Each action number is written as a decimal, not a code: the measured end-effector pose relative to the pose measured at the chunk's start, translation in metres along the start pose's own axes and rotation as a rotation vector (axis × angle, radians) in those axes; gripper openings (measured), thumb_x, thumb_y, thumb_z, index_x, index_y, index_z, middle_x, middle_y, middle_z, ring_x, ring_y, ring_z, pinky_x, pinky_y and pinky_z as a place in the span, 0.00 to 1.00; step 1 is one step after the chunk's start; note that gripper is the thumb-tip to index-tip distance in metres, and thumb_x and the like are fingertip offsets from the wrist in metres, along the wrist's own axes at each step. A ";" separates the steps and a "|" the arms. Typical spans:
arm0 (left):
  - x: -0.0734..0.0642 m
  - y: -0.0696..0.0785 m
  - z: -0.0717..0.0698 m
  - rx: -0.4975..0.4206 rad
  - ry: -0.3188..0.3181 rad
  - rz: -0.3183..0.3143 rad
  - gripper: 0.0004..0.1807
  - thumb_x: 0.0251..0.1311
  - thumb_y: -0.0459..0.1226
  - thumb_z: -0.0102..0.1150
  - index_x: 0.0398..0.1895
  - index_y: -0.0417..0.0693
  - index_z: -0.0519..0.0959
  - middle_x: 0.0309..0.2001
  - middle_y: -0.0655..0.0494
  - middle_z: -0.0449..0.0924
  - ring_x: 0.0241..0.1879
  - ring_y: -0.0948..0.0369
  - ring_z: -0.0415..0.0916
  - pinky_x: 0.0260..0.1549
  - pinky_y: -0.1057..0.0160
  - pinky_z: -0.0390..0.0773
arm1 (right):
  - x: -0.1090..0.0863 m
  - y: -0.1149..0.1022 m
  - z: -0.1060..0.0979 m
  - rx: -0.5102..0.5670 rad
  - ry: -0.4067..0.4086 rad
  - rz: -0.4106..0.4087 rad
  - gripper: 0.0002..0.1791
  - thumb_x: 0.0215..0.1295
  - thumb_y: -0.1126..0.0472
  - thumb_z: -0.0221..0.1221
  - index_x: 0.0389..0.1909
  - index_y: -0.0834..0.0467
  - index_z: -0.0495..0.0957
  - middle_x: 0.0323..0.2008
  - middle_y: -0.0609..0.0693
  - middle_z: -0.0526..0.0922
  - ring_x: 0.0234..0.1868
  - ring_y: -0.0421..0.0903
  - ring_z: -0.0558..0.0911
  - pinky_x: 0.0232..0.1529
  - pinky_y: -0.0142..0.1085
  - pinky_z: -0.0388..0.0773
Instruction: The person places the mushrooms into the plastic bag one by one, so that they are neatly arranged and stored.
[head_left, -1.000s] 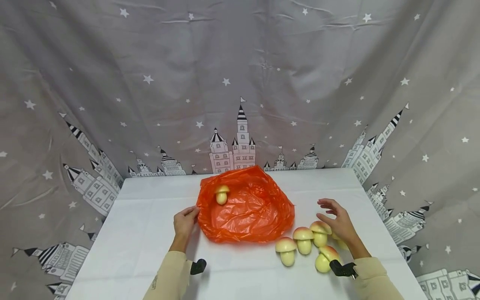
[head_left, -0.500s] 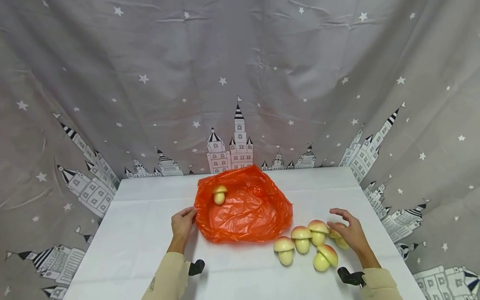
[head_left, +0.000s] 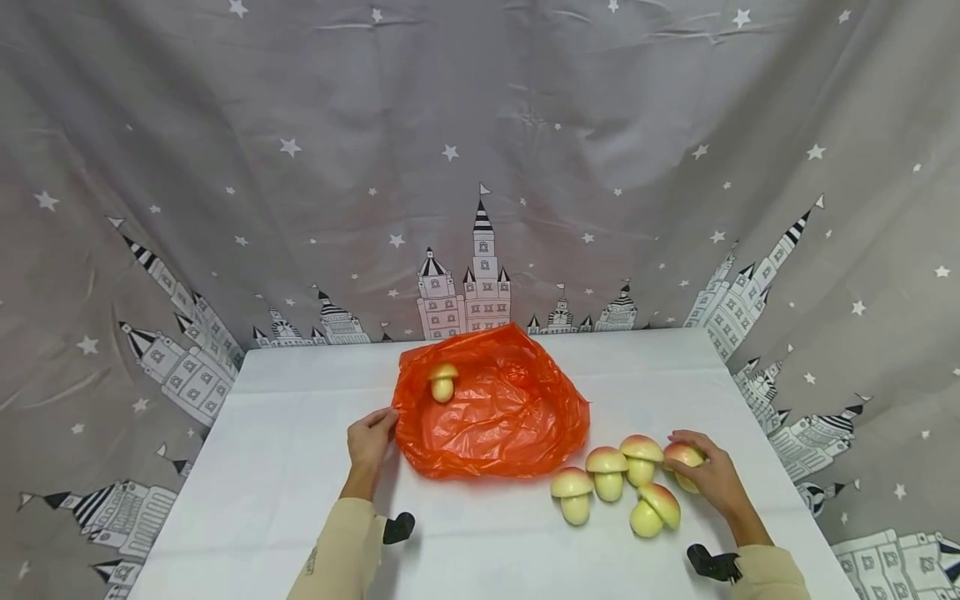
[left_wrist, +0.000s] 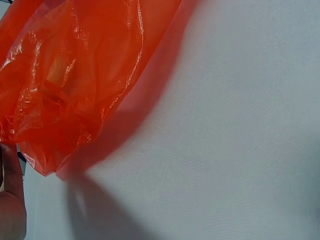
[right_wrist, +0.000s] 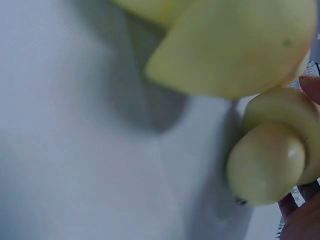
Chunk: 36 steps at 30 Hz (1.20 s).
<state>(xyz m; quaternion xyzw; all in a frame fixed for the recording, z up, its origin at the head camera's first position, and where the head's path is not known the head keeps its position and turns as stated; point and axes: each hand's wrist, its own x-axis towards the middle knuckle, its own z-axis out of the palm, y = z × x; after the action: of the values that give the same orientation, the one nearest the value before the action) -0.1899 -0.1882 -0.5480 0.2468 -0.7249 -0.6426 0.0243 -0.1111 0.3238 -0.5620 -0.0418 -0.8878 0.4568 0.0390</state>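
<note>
A crumpled red-orange plastic bag [head_left: 487, 429] lies with its mouth open at the middle of the table. Inside, at its left, is a toy mushroom [head_left: 442, 385] with a yellowish cap. My left hand [head_left: 369, 443] pinches the bag's left rim; the left wrist view shows only part of that hand at its edge. Over at the right, my right hand [head_left: 716, 477] grips the rightmost mushroom [head_left: 684, 458] by its red-tinged cap, thumb and fingers on opposite sides. That mushroom's pale stem [right_wrist: 265, 165] faces the right wrist camera, and it still appears at table level.
Several more mushrooms [head_left: 607, 471] stand or lie between the bag and my right hand, one of them tilted [head_left: 655, 510]. They sit on a white tablecloth [head_left: 487, 542]. Behind the table hangs a grey curtain [head_left: 480, 125] printed with castles and stars.
My right hand has moved right and down from above the mushrooms onto the rightmost one and taken hold of it. The left hand stays at the bag's rim.
</note>
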 end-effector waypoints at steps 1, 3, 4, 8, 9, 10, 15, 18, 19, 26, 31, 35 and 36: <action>0.000 0.000 0.000 -0.003 0.000 -0.003 0.18 0.66 0.36 0.58 0.53 0.30 0.78 0.50 0.38 0.78 0.38 0.66 0.76 0.37 0.75 0.79 | -0.001 0.001 0.000 -0.003 -0.008 0.021 0.25 0.59 0.58 0.67 0.55 0.65 0.76 0.58 0.64 0.75 0.54 0.30 0.67 0.54 0.23 0.61; 0.001 -0.001 0.001 -0.023 0.002 0.000 0.18 0.65 0.34 0.58 0.52 0.29 0.78 0.48 0.39 0.79 0.36 0.67 0.77 0.36 0.75 0.79 | -0.003 0.003 0.000 -0.007 -0.021 0.053 0.25 0.62 0.56 0.65 0.56 0.64 0.75 0.59 0.64 0.73 0.55 0.37 0.69 0.57 0.31 0.64; 0.001 -0.001 0.002 -0.034 0.005 0.002 0.17 0.64 0.34 0.58 0.52 0.29 0.78 0.45 0.41 0.80 0.35 0.68 0.77 0.34 0.76 0.78 | -0.004 0.003 0.000 -0.014 -0.023 0.059 0.25 0.63 0.55 0.64 0.57 0.64 0.74 0.59 0.64 0.73 0.56 0.40 0.69 0.57 0.35 0.65; 0.002 -0.003 0.004 -0.060 0.006 0.024 0.17 0.63 0.32 0.60 0.50 0.26 0.78 0.37 0.49 0.82 0.30 0.72 0.76 0.30 0.78 0.77 | -0.006 0.006 0.002 -0.006 -0.022 0.058 0.24 0.67 0.56 0.60 0.59 0.65 0.72 0.61 0.66 0.70 0.58 0.49 0.69 0.59 0.49 0.64; 0.002 -0.003 0.005 -0.062 0.005 0.028 0.17 0.62 0.31 0.60 0.50 0.25 0.77 0.36 0.50 0.82 0.29 0.73 0.75 0.30 0.78 0.77 | -0.006 0.007 0.002 -0.004 -0.018 0.052 0.24 0.67 0.57 0.60 0.59 0.66 0.71 0.61 0.66 0.70 0.59 0.52 0.68 0.60 0.51 0.63; 0.002 -0.003 0.005 -0.060 0.004 0.029 0.17 0.62 0.32 0.60 0.50 0.26 0.78 0.36 0.50 0.82 0.29 0.73 0.75 0.30 0.78 0.77 | -0.006 0.007 0.002 0.002 -0.015 0.049 0.24 0.67 0.58 0.60 0.59 0.66 0.70 0.61 0.67 0.69 0.59 0.54 0.67 0.60 0.51 0.62; 0.002 -0.004 0.004 -0.052 -0.001 0.032 0.17 0.63 0.32 0.60 0.51 0.26 0.77 0.41 0.44 0.82 0.30 0.73 0.76 0.31 0.78 0.77 | -0.009 0.012 0.004 0.048 0.000 0.022 0.25 0.63 0.66 0.60 0.59 0.68 0.68 0.61 0.69 0.66 0.58 0.45 0.66 0.59 0.35 0.61; 0.003 -0.003 0.003 -0.036 -0.005 0.025 0.17 0.63 0.33 0.60 0.51 0.27 0.78 0.44 0.41 0.81 0.31 0.72 0.76 0.31 0.78 0.77 | -0.012 0.012 0.004 0.070 -0.009 0.050 0.27 0.61 0.72 0.57 0.62 0.68 0.65 0.62 0.69 0.64 0.59 0.45 0.65 0.56 0.30 0.59; 0.003 -0.003 0.002 -0.034 -0.007 0.021 0.18 0.63 0.33 0.59 0.51 0.27 0.78 0.45 0.40 0.80 0.32 0.71 0.76 0.32 0.78 0.77 | -0.013 0.011 0.003 0.072 -0.010 0.060 0.28 0.60 0.73 0.56 0.63 0.68 0.65 0.63 0.69 0.63 0.59 0.45 0.65 0.54 0.27 0.59; 0.000 0.000 0.001 -0.028 -0.015 0.002 0.18 0.65 0.34 0.58 0.53 0.28 0.77 0.50 0.36 0.78 0.36 0.67 0.78 0.37 0.74 0.79 | -0.013 0.013 0.001 0.044 0.027 0.084 0.28 0.62 0.71 0.55 0.65 0.66 0.65 0.62 0.68 0.68 0.53 0.33 0.65 0.49 0.20 0.60; 0.001 0.001 0.002 -0.018 -0.021 0.004 0.18 0.66 0.35 0.56 0.54 0.30 0.77 0.51 0.36 0.78 0.35 0.67 0.78 0.36 0.75 0.79 | -0.014 0.015 -0.002 0.064 0.044 0.097 0.28 0.65 0.67 0.57 0.66 0.67 0.64 0.63 0.69 0.67 0.49 0.20 0.58 0.47 0.14 0.59; 0.001 0.002 0.001 -0.012 -0.022 0.000 0.18 0.66 0.35 0.56 0.54 0.30 0.77 0.51 0.35 0.77 0.34 0.68 0.78 0.34 0.76 0.79 | -0.014 0.014 -0.005 0.071 0.057 0.132 0.30 0.66 0.63 0.60 0.66 0.66 0.65 0.61 0.68 0.69 0.44 0.17 0.62 0.43 0.14 0.64; 0.001 0.002 0.001 -0.013 -0.023 -0.001 0.19 0.66 0.35 0.57 0.54 0.30 0.77 0.51 0.35 0.77 0.34 0.68 0.78 0.33 0.76 0.79 | -0.014 0.014 -0.005 0.080 0.063 0.144 0.30 0.66 0.62 0.61 0.66 0.66 0.65 0.61 0.68 0.69 0.43 0.17 0.64 0.42 0.14 0.66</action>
<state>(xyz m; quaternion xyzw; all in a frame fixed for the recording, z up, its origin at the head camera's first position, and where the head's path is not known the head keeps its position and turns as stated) -0.1916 -0.1875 -0.5466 0.2395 -0.7208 -0.6502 0.0175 -0.0962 0.3346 -0.5709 -0.1183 -0.8618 0.4920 0.0357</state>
